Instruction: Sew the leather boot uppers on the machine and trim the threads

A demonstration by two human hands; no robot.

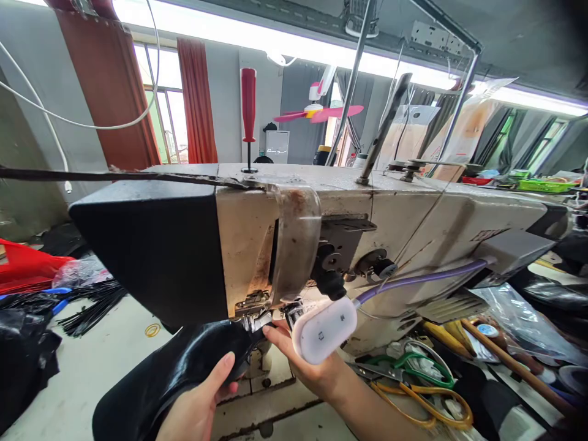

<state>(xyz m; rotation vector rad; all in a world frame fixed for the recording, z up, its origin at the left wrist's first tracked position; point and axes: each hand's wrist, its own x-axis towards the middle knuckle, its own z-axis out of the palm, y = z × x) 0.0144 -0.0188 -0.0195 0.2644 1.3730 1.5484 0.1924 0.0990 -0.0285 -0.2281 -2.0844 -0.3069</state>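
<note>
A glossy black leather piece (174, 361), curved like a boot or shoe upper, runs up to the needle area of a sewing machine (257, 239). My left hand (199, 398) grips its near side, thumb on top and fingertips underneath. Close to the metal presser foot (257, 320), my right hand (316, 373) has a fingertip at the piece's far end; its other fingers are partly hidden. A white oval lamp (324, 331) on a purple cable (418, 278) covers part of that hand. The needle tip cannot be made out.
Right of the machine bed lie green-handled scissors (427, 364), yellow-handled scissors (441, 407) and a wooden stick (514, 361). Black strips (94, 306) and black material (25, 361) lie left. A red screwdriver (248, 107) stands upright on the machine head.
</note>
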